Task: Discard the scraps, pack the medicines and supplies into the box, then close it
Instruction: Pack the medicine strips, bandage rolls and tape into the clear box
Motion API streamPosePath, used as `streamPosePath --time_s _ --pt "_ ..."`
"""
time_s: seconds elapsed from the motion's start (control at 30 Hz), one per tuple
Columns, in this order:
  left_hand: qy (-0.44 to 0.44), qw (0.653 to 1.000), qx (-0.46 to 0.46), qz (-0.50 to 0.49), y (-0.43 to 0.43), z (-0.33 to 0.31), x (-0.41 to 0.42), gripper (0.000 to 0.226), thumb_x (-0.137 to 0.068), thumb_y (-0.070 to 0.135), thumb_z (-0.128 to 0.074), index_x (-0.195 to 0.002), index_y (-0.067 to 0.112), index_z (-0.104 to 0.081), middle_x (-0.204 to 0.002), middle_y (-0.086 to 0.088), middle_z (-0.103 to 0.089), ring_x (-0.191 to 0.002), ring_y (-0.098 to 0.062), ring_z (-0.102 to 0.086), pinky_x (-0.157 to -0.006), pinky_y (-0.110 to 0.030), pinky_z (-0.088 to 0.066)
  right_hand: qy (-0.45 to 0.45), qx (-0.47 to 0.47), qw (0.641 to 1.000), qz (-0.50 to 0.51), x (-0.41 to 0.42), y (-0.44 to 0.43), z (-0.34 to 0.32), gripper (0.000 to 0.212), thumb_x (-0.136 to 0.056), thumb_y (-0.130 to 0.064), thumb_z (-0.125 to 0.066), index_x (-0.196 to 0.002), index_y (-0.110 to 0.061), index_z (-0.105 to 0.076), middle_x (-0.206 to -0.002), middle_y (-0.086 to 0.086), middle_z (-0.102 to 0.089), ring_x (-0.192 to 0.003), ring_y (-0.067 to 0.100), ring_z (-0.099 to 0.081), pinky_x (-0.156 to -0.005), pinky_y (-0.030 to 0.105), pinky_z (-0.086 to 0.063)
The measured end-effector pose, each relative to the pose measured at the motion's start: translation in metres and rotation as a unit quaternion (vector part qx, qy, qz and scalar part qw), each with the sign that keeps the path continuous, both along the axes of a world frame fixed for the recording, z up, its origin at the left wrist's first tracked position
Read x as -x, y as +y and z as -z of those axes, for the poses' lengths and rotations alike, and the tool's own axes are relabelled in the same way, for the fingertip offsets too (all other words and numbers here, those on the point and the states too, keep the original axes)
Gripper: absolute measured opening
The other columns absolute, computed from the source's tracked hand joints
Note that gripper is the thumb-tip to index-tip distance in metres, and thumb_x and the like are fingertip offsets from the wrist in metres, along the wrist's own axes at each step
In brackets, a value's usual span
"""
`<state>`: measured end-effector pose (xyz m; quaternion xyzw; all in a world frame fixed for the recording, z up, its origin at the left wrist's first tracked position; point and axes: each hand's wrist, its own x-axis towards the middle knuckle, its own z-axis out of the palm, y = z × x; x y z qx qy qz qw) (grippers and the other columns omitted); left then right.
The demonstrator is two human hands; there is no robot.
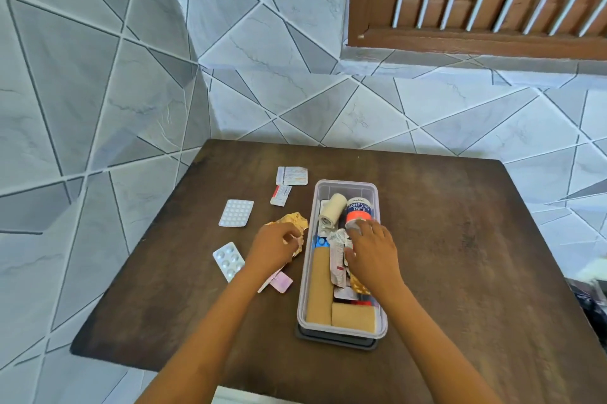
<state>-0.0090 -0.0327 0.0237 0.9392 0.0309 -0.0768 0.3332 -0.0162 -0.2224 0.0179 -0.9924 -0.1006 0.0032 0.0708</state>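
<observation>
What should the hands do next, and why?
Probably the left hand should lift the crumpled wrapper off the table and throw it away. Its fingers already rest on it, it looks like scrap, and pill packs still wait outside the open box.

Bare table [460, 239] right of the box [377, 193], open to a reach. Left side crowded: pill sheets [236, 213], sachets [281, 195], crumpled wrapper [292, 219] beside the box wall. Box packed with rolls, tape tin [359, 208] upright at the far end; both hands over the middle.
</observation>
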Motion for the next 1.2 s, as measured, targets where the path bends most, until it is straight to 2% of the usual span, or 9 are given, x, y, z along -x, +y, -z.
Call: streamPosePath --time_s 0.13,0.23,0.33,0.43,0.57,0.73,0.97,1.07,1.2 --pt "0.051 0.988 -0.11 -0.091 0.053 0.016 -0.002 0.026 -0.084 0.019 -0.057 -0.109 0.018 -0.064 -0.116 -0.005 -0.066 -0.101 -0.024 -0.063 -0.083 -0.033 -0.051 0.025 -0.086 0.991 -0.104 -0.013 0.047 -0.014 0.043 -0.093 -0.026 -0.048 -0.134 -0.017 -0.043 -0.14 0.004 -0.049 -0.129 0.022 -0.045 -0.107 0.036 -0.037" --pt "0.132 0.973 -0.145 -0.118 0.085 0.037 0.003 0.061 -0.08 0.028 -0.065 -0.136 0.024 -0.041 -0.142 -0.009 -0.042 -0.128 -0.03 -0.046 -0.099 -0.042 -0.047 0.09 -0.032 0.974 -0.203 -0.02 0.084 -0.008 0.045 -0.092 -0.021 -0.048 -0.135 -0.014 -0.041 -0.139 0.009 -0.049 -0.127 0.027 -0.046 -0.103 0.038 -0.04" --pt "0.17 0.97 -0.147 -0.09 0.103 0.054 0.002 0.083 -0.079 0.029 -0.069 -0.146 0.026 -0.021 -0.155 -0.012 -0.02 -0.139 -0.037 -0.028 -0.109 -0.047 -0.038 0.127 0.058 0.958 -0.252 -0.028 0.114 0.011 0.051 -0.088 -0.011 -0.052 -0.137 -0.011 -0.037 -0.14 0.014 -0.046 -0.126 0.032 -0.045 -0.101 0.042 -0.042" --pt "0.165 0.974 -0.145 -0.062 0.107 0.065 0.001 0.082 -0.081 0.028 -0.068 -0.147 0.026 -0.02 -0.153 -0.011 -0.026 -0.137 -0.033 -0.034 -0.107 -0.045 -0.042 0.131 0.131 0.941 -0.284 -0.029 0.133 0.027 0.055 -0.085 -0.004 -0.054 -0.136 -0.009 -0.038 -0.137 0.016 -0.048 -0.123 0.034 -0.046 -0.099 0.044 -0.04" --pt "0.121 0.979 -0.15 -0.074 0.113 0.068 0.0 0.063 -0.085 0.02 -0.063 -0.14 0.025 -0.035 -0.142 -0.008 -0.044 -0.126 -0.026 -0.049 -0.101 -0.041 -0.048 0.126 0.163 0.938 -0.279 -0.025 0.146 0.035 0.038 -0.09 -0.004 -0.046 -0.129 -0.004 -0.046 -0.128 0.021 -0.053 -0.123 0.035 -0.043 -0.104 0.044 -0.033" --pt "0.057 0.989 -0.057 -0.124 0.124 0.057 -0.004 0.029 -0.085 0.009 -0.054 -0.111 0.018 -0.063 -0.119 -0.007 -0.066 -0.107 -0.024 -0.062 -0.086 -0.035 -0.05 0.129 0.17 0.938 -0.274 -0.025 0.145 0.038 0.034 -0.089 -0.004 -0.048 -0.123 -0.006 -0.052 -0.126 0.02 -0.053 -0.122 0.034 -0.041 -0.102 0.045 -0.033" --pt "0.03 0.988 -0.045 -0.147 0.127 0.034 -0.016 0.025 -0.087 0.015 -0.058 -0.112 0.017 -0.061 -0.123 -0.008 -0.063 -0.109 -0.024 -0.061 -0.086 -0.033 -0.05 0.187 0.197 0.916 -0.295 -0.028 0.143 0.035 0.047 -0.083 -0.018 -0.064 -0.127 -0.018 -0.046 -0.138 0.017 -0.04 -0.131 0.034 -0.032 -0.11 0.047 -0.025" --pt "0.017 0.986 -0.034 -0.162 0.126 0.028 -0.012 0.024 -0.087 0.014 -0.058 -0.111 0.017 -0.061 -0.122 -0.008 -0.064 -0.107 -0.023 -0.062 -0.085 -0.03 -0.049 0.158 0.188 0.92 -0.305 -0.025 0.145 0.029 0.046 -0.083 -0.017 -0.064 -0.126 -0.014 -0.046 -0.132 0.018 -0.047 -0.124 0.034 -0.041 -0.105 0.044 -0.033" --pt "-0.007 0.981 -0.001 -0.195 0.129 0.02 -0.008 0.022 -0.086 0.011 -0.058 -0.106 0.015 -0.063 -0.114 -0.009 -0.067 -0.101 -0.023 -0.063 -0.08 -0.033 -0.05 0.171 0.116 0.943 -0.263 -0.029 0.141 0.021 0.03 -0.087 -0.012 -0.057 -0.116 -0.009 -0.052 -0.118 0.018 -0.06 -0.109 0.033 -0.055 -0.094 0.039 -0.044"
